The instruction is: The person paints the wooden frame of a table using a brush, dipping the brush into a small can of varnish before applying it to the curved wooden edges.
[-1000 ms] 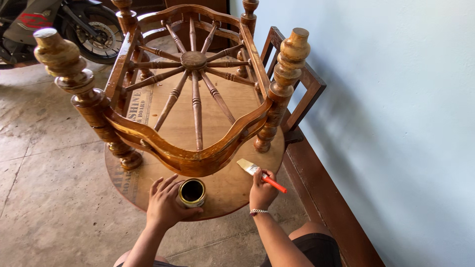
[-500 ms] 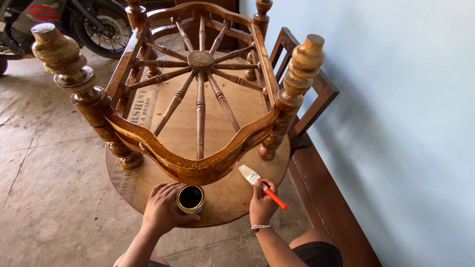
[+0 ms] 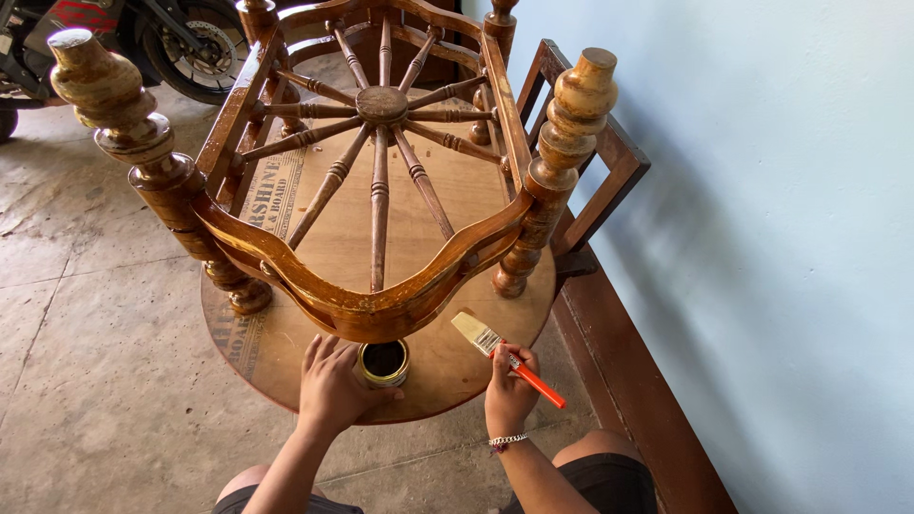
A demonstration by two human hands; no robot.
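Observation:
An upside-down round wooden table [image 3: 286, 352] lies on the floor, its turned legs [image 3: 562, 124] pointing up and a spoked wooden wheel brace [image 3: 381, 105] joining them. My left hand [image 3: 333, 385] wraps around a small open gold tin [image 3: 384, 363] of dark varnish that stands on the tabletop's underside, just below the curved front rail [image 3: 362, 309]. My right hand [image 3: 509, 385] holds a flat paintbrush with an orange handle [image 3: 495, 350], its pale bristles pointing up-left, a little to the right of the tin and clear of the wood.
A pale blue wall [image 3: 762, 238] rises on the right, with a wooden bench frame [image 3: 619, 381] along its foot. A motorcycle [image 3: 143, 38] stands at the back left. Grey concrete floor [image 3: 95, 362] stretches to the left.
My left hand has slid the tin a little to the right and closer under the front rail. The brush has stayed about where it was.

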